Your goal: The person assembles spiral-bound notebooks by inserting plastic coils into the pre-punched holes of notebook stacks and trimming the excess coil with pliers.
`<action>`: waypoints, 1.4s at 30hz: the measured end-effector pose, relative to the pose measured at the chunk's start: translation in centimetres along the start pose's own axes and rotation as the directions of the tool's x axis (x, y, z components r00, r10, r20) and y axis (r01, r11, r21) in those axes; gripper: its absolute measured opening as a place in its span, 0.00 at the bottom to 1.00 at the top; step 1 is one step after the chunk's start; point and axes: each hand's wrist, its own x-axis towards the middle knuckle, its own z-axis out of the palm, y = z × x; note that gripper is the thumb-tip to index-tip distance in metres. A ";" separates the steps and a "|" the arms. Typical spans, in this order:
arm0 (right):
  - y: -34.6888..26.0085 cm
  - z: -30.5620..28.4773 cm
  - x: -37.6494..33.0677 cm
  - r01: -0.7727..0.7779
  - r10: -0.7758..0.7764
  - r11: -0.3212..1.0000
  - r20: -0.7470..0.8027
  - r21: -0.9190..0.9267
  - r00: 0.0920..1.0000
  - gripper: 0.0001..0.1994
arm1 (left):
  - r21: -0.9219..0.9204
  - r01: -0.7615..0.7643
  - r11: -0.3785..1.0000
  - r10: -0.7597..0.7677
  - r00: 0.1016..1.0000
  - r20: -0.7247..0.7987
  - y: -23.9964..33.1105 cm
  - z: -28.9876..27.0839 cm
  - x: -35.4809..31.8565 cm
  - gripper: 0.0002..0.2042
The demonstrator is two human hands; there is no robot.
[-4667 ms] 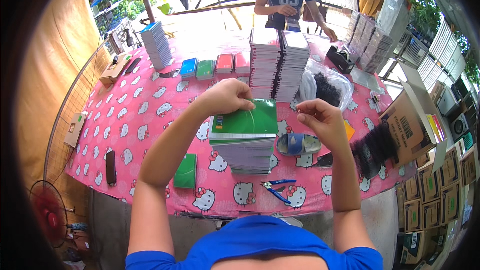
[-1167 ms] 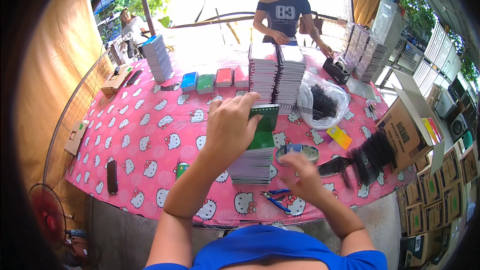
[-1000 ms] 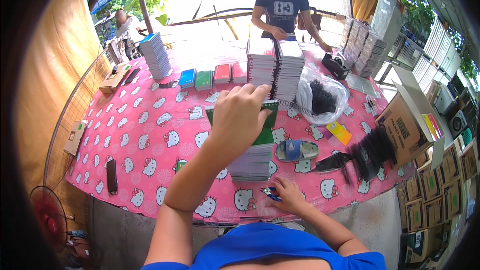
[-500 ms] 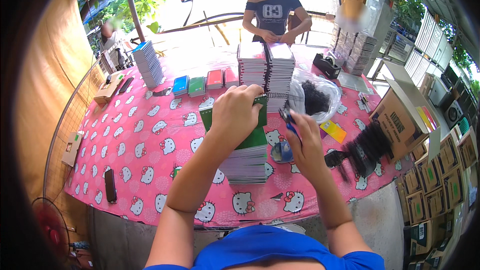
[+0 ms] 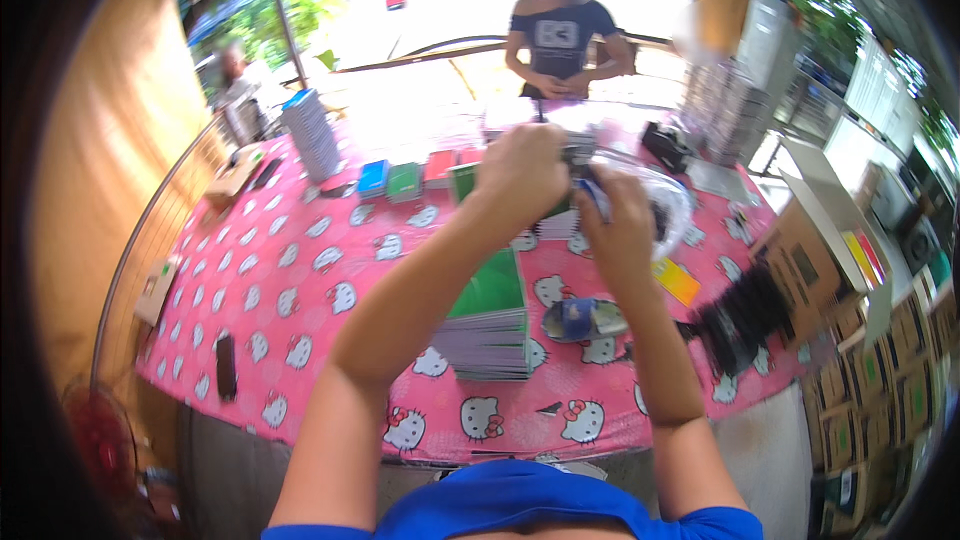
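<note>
My left hand [image 5: 522,172] is closed on a green notebook [image 5: 463,181], whose corner shows beside my fingers; the rest is hidden by the hand. Close by, my right hand [image 5: 622,208] grips blue-handled pliers [image 5: 592,194], their jaws near the notebook's right end and blurred. Both hands are raised over the far half of the table, in front of the tall notebook stacks. Below my left forearm stands a stack of green-covered notebooks [image 5: 485,345]. To its right lies a roll with a blue printed patch [image 5: 578,320].
Small blue notebooks [image 5: 373,178] and green ones [image 5: 404,181] lie left of my hands; a tall blue stack [image 5: 312,140] stands beyond. At right are a clear plastic bag [image 5: 675,205], black spiral coils [image 5: 738,318] and an open carton [image 5: 815,250]. A person [image 5: 563,35] stands across the table.
Both hands have moved away from me, carrying the green notebook and pliers off the near stack toward the tall stacks. The stack's green top and more of the roll now show.
</note>
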 end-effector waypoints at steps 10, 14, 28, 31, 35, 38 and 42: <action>12.9 -0.7 0.5 -0.333 0.325 0.942 0.130 0.047 0.937 0.21 | 0.141 0.050 0.989 -0.086 0.961 0.261 6.0 7.6 7.4 0.14; 19.3 0.1 -0.5 -0.454 0.427 0.871 0.170 0.188 0.888 0.23 | 0.129 0.109 0.986 -0.133 0.973 0.190 7.9 15.4 11.1 0.11; 15.9 -2.9 -14.4 -0.405 0.416 0.908 0.322 -0.105 0.850 0.24 | 0.115 -0.081 0.990 0.060 0.983 0.175 6.8 9.2 11.2 0.09; 9.7 -4.1 -21.7 -0.271 0.244 0.962 0.565 -0.038 0.788 0.25 | 0.165 -0.220 0.961 0.183 0.960 0.213 6.2 1.3 6.3 0.08; 2.3 -4.2 -27.7 -0.066 -0.004 0.994 0.646 0.083 0.763 0.24 | 0.162 -0.287 0.944 0.238 0.933 0.268 4.2 -4.0 0.0 0.09; 0.2 -5.2 -27.0 0.029 0.001 0.999 0.733 -0.028 0.680 0.25 | 0.085 -0.242 0.966 0.224 0.957 0.186 1.6 -5.2 -4.6 0.09; 0.4 -8.0 -16.0 -0.190 0.012 0.944 0.545 0.271 0.838 0.25 | -0.025 -0.188 0.982 0.190 0.973 0.134 0.2 -6.5 -7.5 0.11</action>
